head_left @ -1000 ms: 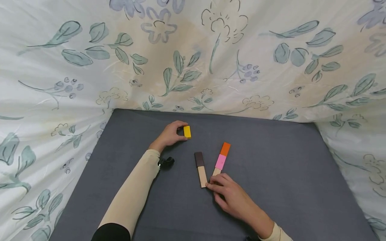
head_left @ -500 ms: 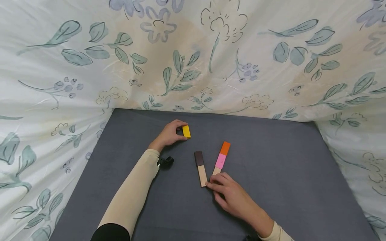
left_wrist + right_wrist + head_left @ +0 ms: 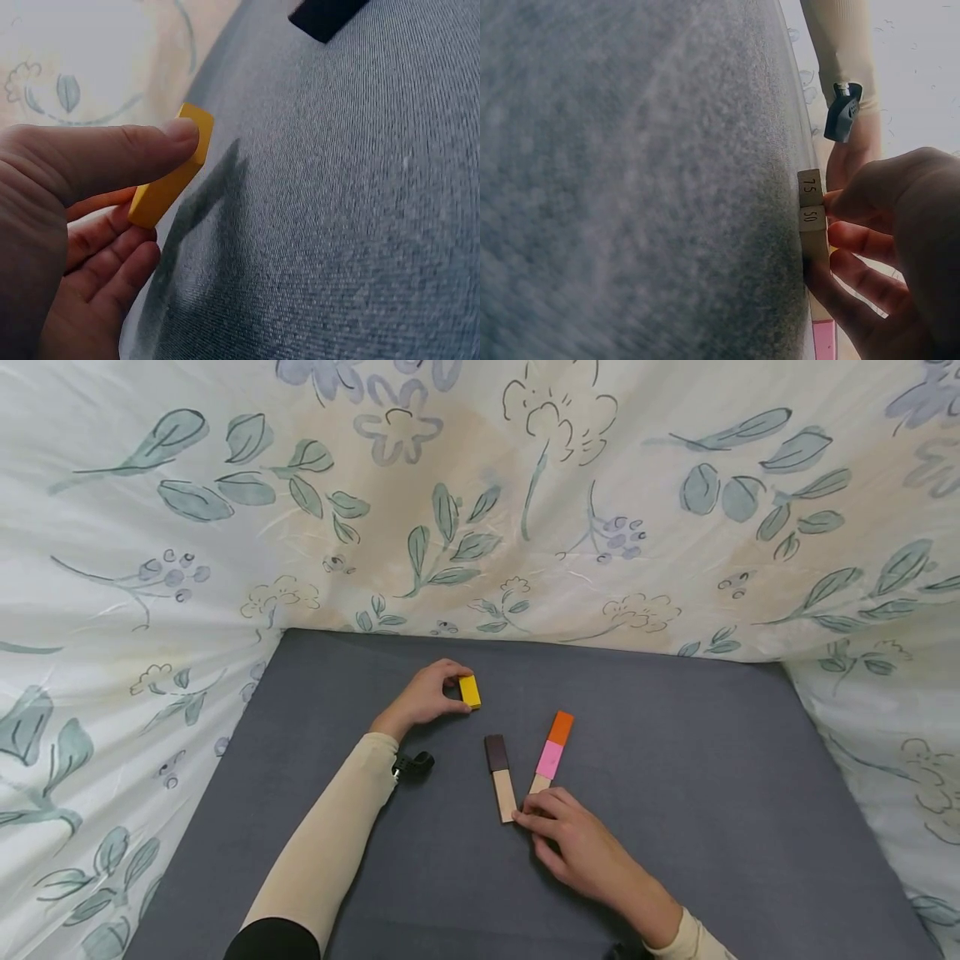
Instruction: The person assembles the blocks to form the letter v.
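My left hand (image 3: 423, 697) pinches a small yellow block (image 3: 469, 692) between thumb and fingers. In the left wrist view the yellow block (image 3: 169, 180) is tilted over the cloth, its shadow beside it. My right hand (image 3: 577, 839) has its thumb and fingers about a plain wooden block (image 3: 539, 783), which heads a row with a pink block (image 3: 549, 760) and an orange block (image 3: 560, 727). Left of that row lie a plain wooden block (image 3: 504, 796) and a dark brown block (image 3: 496, 752), end to end. The right wrist view shows wooden ends marked 75 (image 3: 809, 184) and 50 (image 3: 810, 216).
A dark grey cloth (image 3: 712, 793) covers the table under both rows. Floral curtains (image 3: 465, 510) rise along its back and sides. A small black device (image 3: 414, 766) sits at my left wrist, close over the cloth.
My left hand has shifted slightly to the right with the yellow block, which has turned a little. The right hand and the other blocks keep their places.
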A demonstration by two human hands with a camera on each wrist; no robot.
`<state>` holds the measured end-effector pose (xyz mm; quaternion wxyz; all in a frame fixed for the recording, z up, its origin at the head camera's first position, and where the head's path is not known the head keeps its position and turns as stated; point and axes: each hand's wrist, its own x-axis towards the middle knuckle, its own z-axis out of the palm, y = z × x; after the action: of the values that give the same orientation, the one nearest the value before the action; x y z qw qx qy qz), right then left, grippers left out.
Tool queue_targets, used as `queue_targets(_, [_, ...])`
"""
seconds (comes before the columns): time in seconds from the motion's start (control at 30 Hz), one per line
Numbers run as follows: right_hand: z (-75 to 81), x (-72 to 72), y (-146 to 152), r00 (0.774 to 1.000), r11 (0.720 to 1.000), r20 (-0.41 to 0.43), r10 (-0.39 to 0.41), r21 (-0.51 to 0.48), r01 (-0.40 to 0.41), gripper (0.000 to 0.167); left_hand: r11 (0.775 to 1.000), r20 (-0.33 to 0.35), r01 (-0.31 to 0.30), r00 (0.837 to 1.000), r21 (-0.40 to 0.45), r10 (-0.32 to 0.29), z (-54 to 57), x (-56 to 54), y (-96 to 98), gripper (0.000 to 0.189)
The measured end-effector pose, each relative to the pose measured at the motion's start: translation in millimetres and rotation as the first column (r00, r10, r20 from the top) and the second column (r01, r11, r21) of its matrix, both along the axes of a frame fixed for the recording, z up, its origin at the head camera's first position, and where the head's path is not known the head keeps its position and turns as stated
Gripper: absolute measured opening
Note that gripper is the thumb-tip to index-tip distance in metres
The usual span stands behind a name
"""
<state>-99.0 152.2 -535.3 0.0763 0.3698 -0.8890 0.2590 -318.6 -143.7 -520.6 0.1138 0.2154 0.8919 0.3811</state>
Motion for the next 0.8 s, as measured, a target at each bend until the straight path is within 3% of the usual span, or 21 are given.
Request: queue_targets(0.8, [0.7,-0.6,0,1.000,1.000,-0.001,0.008,0.014,-0.008,0.039,0.998,-0.009,0.059,0.998,0.015,-0.059,3.7,16.0,14.0,0.064])
